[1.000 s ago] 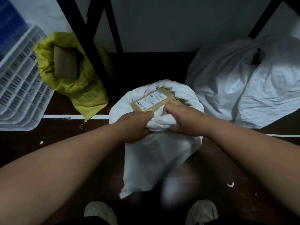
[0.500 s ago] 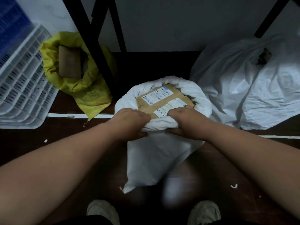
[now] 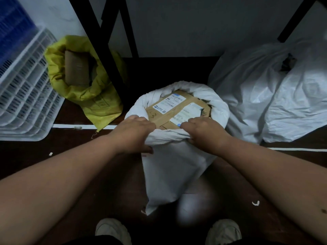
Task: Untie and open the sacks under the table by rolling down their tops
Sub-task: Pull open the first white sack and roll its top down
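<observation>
A white sack point(image 3: 175, 170) stands on the dark floor in front of me, its top rolled into a thick rim. Inside lies a brown cardboard parcel point(image 3: 177, 110) with white labels. My left hand point(image 3: 134, 131) grips the near rim on the left, fingers curled over it. My right hand point(image 3: 203, 131) grips the same rim on the right. A yellow sack point(image 3: 99, 101) at the back left is open with a rolled top and a brown box inside. At the right, a larger white sack point(image 3: 276, 96) lies crumpled, its top bunched.
Black table legs point(image 3: 106, 55) rise between the yellow and white sacks; another leg point(image 3: 297, 18) stands at the top right. A white slatted crate point(image 3: 24, 96) sits at the left. White floor tape point(image 3: 70, 126) runs across. My shoes point(image 3: 113, 230) are at the bottom.
Both hands have moved apart along the near rim and pushed it lower. More of the cardboard parcel and its second label now shows.
</observation>
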